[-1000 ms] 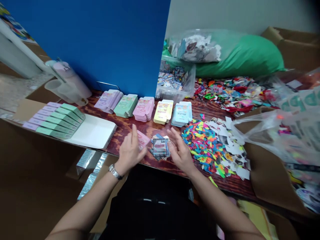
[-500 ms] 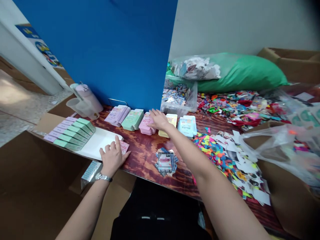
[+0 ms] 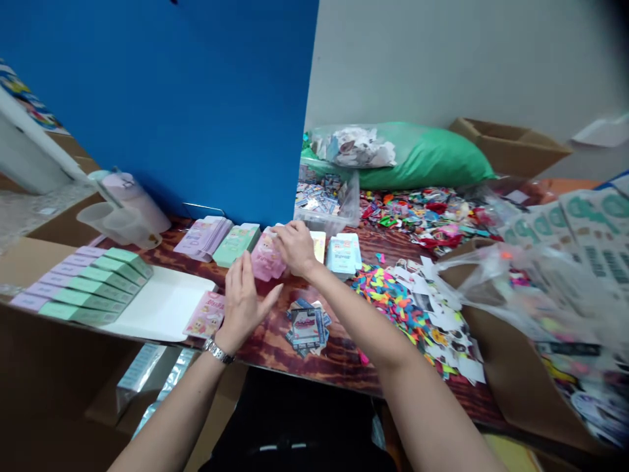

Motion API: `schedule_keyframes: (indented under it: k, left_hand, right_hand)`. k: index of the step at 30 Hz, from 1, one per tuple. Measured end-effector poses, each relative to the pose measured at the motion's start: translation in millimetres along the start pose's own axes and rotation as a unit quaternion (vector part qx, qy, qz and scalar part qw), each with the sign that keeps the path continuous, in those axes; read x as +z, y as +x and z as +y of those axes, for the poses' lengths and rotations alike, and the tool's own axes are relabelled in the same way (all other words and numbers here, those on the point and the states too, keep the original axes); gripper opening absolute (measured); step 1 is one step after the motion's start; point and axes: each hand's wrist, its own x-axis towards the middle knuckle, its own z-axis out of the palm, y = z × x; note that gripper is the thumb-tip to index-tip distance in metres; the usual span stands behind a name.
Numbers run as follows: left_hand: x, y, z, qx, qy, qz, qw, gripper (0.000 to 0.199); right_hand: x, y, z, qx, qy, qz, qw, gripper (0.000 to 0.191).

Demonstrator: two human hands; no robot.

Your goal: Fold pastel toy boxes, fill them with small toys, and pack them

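Pink printed cardboard cartons (image 3: 264, 259): we judge light, stiff; hold by edges.
Left hand (image 3: 240, 303) spread; right hand (image 3: 295, 249) curled over them, pinch unclear.

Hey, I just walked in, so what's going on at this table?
A person is handling small cartons. Their right hand is on the pink carton stack, between the green stack and the yellow one. The left hand is open just in front, its fingers spread. A pink box lies at the right end of the white tray, which holds rows of purple and green boxes. A pile of cards lies near the table's front edge.
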Motion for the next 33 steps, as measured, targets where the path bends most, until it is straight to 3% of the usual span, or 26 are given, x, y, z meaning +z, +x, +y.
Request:
schedule_keyframes:
  k: [4,9,12,15,18,21,24,26,29,31,33]
  left_hand:
    - [18.2,6,22,-0.012,-0.007,0.002,1.000,0.107]
    - [26.3,-9,40,-0.029,-0.077,0.004,0.997,0.068]
    - [21.1,-17,49,-0.079,-0.158,-0.012,0.984,0.060]
    - [13.5,-22,57,-0.086,-0.204,-0.015,0.975,0.069]
    - [8.7,-23,62,-0.036,-0.232,-0.023,0.972,0.075]
    - [8.0,-26,61,0.024,-0.220,-0.031,0.975,0.056]
    - [9.0,-31,58,0.075,-0.184,-0.042,0.979,0.048]
    - [9.3,-34,58,0.087,-0.154,-0.047,0.983,0.055]
    - [8.3,-37,61,0.068,-0.127,-0.054,0.988,0.071]
    - [7.2,-38,64,0.054,-0.117,-0.071,0.989,0.078]
    - [6.0,-38,66,0.047,-0.102,-0.091,0.990,0.084]
  right_hand:
    - [-26,-46,-20,-0.034,0.107,0.071,0.991,0.026]
    - [-40,-95,-29,-0.019,0.213,0.101,0.972,0.022]
    - [-43,-118,-22,0.013,0.186,0.139,0.973,0.030]
    - [-44,-136,-13,0.022,0.132,0.168,0.977,0.029]
    - [-45,-149,-11,-0.019,0.128,0.141,0.982,0.022]
    - [-51,-156,-15,-0.019,0.205,0.080,0.975,0.024]
    - [-55,-157,-17,0.083,0.331,0.062,0.938,0.036]
    - [-54,-155,-16,0.153,0.400,0.059,0.902,0.036]
    - [-50,-151,-12,0.190,0.463,0.022,0.866,0.029]
    - [-51,-150,-12,0.188,0.458,0.012,0.869,0.026]
    - [-56,-149,-15,0.163,0.401,0.017,0.901,0.022]
